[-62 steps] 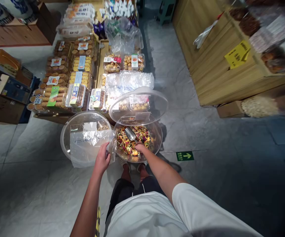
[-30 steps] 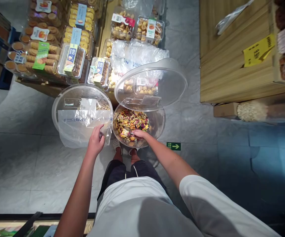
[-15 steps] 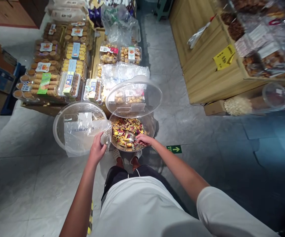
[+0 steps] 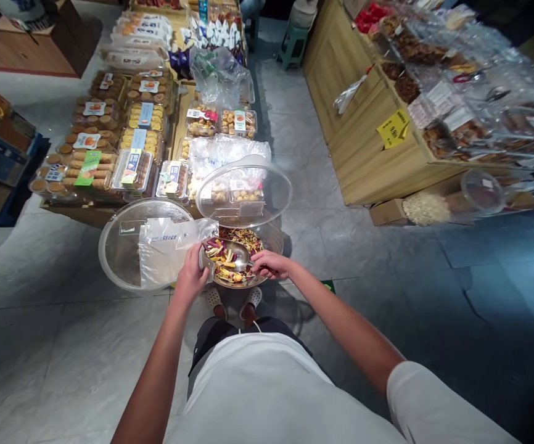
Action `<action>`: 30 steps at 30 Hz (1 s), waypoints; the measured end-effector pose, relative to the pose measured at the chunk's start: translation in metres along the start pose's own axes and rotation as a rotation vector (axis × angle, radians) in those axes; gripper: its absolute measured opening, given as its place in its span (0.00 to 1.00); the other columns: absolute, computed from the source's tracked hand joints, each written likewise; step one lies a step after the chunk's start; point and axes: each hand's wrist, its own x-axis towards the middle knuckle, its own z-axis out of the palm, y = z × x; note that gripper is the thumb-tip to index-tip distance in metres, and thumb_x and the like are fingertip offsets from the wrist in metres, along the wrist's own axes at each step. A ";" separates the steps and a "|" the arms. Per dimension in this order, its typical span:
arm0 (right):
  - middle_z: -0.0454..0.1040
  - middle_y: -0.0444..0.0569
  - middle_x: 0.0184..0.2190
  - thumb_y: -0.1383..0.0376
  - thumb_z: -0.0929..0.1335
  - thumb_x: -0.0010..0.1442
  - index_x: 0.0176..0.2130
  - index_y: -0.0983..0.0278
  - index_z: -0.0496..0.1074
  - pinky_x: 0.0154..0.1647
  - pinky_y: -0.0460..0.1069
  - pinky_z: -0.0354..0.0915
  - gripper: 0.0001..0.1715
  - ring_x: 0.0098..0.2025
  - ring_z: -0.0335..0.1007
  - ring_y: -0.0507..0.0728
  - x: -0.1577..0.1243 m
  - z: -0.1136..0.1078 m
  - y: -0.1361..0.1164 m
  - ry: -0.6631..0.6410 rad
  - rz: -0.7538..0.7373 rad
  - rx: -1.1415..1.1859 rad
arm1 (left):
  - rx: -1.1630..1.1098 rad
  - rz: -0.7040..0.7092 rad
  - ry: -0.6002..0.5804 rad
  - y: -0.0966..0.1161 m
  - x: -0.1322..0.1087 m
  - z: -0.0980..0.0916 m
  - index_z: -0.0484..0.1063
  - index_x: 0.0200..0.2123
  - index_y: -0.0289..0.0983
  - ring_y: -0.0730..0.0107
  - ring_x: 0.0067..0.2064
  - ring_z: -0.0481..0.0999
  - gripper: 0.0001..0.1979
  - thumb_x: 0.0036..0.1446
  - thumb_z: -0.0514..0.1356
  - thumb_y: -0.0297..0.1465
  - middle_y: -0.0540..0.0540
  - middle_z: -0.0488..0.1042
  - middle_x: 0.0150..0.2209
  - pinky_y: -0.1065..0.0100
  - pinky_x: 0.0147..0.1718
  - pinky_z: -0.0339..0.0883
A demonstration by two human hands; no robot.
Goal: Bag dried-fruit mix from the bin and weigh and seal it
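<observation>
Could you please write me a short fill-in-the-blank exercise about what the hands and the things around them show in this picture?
The left hand holds a clear plastic ____.
The right hand holds a metal ____ in the dried chip mix.
The sign on the wooden counter is coloured ____.

Missing words: bag; scoop; yellow.

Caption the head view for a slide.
Left hand holds a clear plastic bag while right hand rests on a steel scoop in a round metal bowl of colourful dried chips.
</observation>
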 end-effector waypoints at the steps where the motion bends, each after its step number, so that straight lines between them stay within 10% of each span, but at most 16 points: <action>1: 0.58 0.33 0.16 0.65 0.74 0.51 0.36 0.58 0.63 0.14 0.41 0.42 0.17 0.15 0.45 0.47 0.002 0.005 -0.004 0.023 -0.002 -0.035 | -0.006 0.009 0.016 0.003 0.000 -0.001 0.52 0.75 0.40 0.50 0.74 0.62 0.39 0.63 0.58 0.27 0.35 0.60 0.72 0.48 0.71 0.62; 15: 0.57 0.36 0.16 0.71 0.66 0.60 0.27 0.64 0.65 0.15 0.43 0.45 0.10 0.16 0.48 0.46 0.054 0.103 -0.063 0.032 -0.327 -0.494 | -0.089 0.085 -0.010 0.000 -0.011 -0.008 0.52 0.76 0.41 0.52 0.74 0.62 0.39 0.63 0.58 0.26 0.35 0.62 0.72 0.49 0.72 0.60; 24: 0.50 0.33 0.15 0.62 0.61 0.63 0.32 0.61 0.63 0.10 0.41 0.40 0.08 0.13 0.34 0.47 0.051 0.070 -0.055 -0.262 0.089 -0.051 | 0.001 0.024 0.113 0.007 -0.015 -0.041 0.54 0.75 0.40 0.52 0.74 0.61 0.38 0.62 0.56 0.24 0.35 0.62 0.72 0.47 0.73 0.58; 30: 0.52 0.33 0.16 0.62 0.63 0.62 0.30 0.60 0.57 0.10 0.39 0.42 0.10 0.13 0.36 0.46 0.059 0.077 -0.056 -0.340 0.065 -0.001 | -0.055 0.130 0.018 0.025 -0.017 -0.043 0.53 0.76 0.40 0.54 0.76 0.58 0.39 0.62 0.55 0.23 0.38 0.60 0.74 0.49 0.75 0.55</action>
